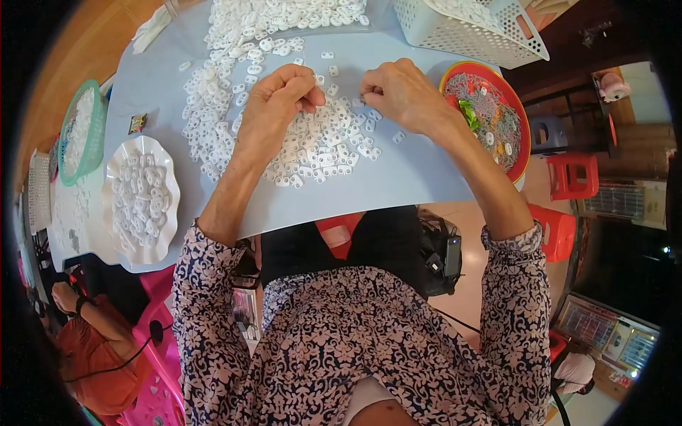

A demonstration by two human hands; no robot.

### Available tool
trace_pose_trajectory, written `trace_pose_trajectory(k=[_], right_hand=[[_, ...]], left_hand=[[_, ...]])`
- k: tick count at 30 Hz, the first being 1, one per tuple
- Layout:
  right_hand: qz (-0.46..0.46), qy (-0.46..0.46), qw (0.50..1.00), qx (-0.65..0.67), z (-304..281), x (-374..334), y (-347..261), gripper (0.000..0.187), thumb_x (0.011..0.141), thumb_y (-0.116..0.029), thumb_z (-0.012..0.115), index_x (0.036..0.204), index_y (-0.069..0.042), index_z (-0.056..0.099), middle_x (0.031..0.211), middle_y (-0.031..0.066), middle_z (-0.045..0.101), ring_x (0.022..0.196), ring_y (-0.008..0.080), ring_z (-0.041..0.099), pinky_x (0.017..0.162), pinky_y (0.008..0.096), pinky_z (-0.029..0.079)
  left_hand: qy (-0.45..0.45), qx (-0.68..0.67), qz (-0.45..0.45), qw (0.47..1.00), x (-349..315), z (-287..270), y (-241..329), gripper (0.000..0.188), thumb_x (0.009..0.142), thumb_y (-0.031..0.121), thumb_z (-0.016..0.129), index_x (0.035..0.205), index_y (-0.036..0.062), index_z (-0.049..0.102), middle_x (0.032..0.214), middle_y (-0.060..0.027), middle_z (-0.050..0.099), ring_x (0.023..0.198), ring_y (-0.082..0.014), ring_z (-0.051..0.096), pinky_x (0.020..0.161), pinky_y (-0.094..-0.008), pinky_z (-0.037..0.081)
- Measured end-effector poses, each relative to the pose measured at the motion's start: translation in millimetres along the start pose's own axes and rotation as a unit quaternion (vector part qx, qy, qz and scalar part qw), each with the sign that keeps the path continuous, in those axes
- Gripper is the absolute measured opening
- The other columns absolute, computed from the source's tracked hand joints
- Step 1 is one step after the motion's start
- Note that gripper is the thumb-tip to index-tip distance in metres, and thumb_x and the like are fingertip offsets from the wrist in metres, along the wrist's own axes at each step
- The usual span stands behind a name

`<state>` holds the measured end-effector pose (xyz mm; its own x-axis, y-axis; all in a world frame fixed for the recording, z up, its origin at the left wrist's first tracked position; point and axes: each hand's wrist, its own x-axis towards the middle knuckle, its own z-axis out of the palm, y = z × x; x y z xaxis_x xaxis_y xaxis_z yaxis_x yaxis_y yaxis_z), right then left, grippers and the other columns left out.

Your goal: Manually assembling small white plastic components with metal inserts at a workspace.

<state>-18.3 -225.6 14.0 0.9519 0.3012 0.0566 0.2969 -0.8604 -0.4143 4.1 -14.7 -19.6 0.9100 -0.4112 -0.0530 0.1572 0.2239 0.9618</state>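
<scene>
Small white oval plastic pieces with two holes point(323, 149) lie heaped and scattered on the grey-blue table point(398, 170) in front of me. Above the far side of this heap, my left hand point(278, 103) is closed, its thumb and fingers drawn together; what they hold, if anything, is hidden. A few loose pieces lie near its fingertips. To its right, my right hand point(406, 96) is also closed, fingers curled down close to the tabletop. I cannot make out what is in it. Beside that hand stands a red bowl point(524, 117) holding many small grey metal parts.
A larger pile of white pieces point(249, 18) covers the far side. A white perforated basket point(469, 39) stands far right. At left are a scalloped white plate point(170, 177) of pieces, a small wrapper point(138, 124) and a green basket point(96, 135). Another person's arm point(106, 319) shows lower left.
</scene>
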Motion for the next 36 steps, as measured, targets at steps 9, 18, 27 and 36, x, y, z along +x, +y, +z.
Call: trace_pose_trajectory(k=[9,18,27,36], right_hand=[[0.017,-0.028,0.999,0.007,-1.2,1.2,0.3,0.009,0.075,-0.004,0.06,0.079,0.002,0.064,0.068,0.0186,0.062,0.064,0.0345,0.061,0.061,0.0395,0.048],[-0.011,0.009,0.999,-0.048,3.7,-0.5,-6.2,0.008,0.073,-0.001,0.064,0.08,0.003,0.063,0.072,0.0193,0.063,0.07,0.0351,0.062,0.064,0.0403,0.049],[0.02,0.004,0.999,0.025,6.0,0.8,-3.5,0.013,0.073,-0.002,0.061,0.084,0.005,0.064,0.075,0.0197,0.065,0.068,0.0284,0.065,0.063,0.0347,0.051],[0.043,0.065,0.911,0.406,26.7,4.0,-5.2,0.013,0.084,-0.001,0.057,0.095,0.002,0.063,0.081,0.0009,0.062,0.072,0.0055,0.056,0.065,0.0206,0.046]], left_hand=[[0.001,0.016,0.02,1.0,-0.5,-0.4,-2.9,0.017,0.089,0.016,0.052,0.085,0.0033,0.063,0.074,-0.0033,0.063,0.07,-0.0094,0.055,0.067,-0.0232,0.043],[-0.005,0.066,0.034,0.997,-2.1,2.5,-0.1,0.016,0.09,0.014,0.051,0.086,0.003,0.062,0.072,-0.0026,0.062,0.07,-0.0084,0.054,0.067,-0.0226,0.043],[-0.032,0.153,0.054,0.986,-6.1,7.9,2.1,0.016,0.093,0.015,0.05,0.091,0.0021,0.058,0.073,-0.0014,0.059,0.07,-0.0076,0.052,0.068,-0.0232,0.042],[-0.026,0.164,0.073,0.983,-7.1,8.8,-1.0,0.013,0.089,0.012,0.05,0.086,0.0023,0.058,0.068,-0.0023,0.06,0.065,-0.0058,0.049,0.06,-0.0218,0.04]])
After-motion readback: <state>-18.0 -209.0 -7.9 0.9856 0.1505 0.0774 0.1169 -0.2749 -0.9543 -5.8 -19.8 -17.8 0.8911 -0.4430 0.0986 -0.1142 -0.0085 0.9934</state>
